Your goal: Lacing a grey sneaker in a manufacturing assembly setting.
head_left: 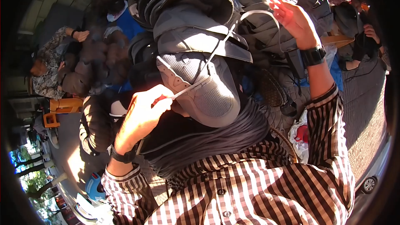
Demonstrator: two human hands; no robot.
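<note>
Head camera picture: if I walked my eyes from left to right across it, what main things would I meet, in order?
Orange plastic stool, the person's left hand, grey shoe with its toe toward the person, the person's right hand, parked car at the lower right edge.

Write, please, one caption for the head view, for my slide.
The left hand pinches a pale lace of a grey shoe, while the right hand is raised beside stacked shoe parts.

Left: person in camouflage-patterned clothing, near orange plastic stool. Lower left: glossy blue rounded object, leafy green trees. Right: crumpled white plastic bag; silver car at rim.
</note>
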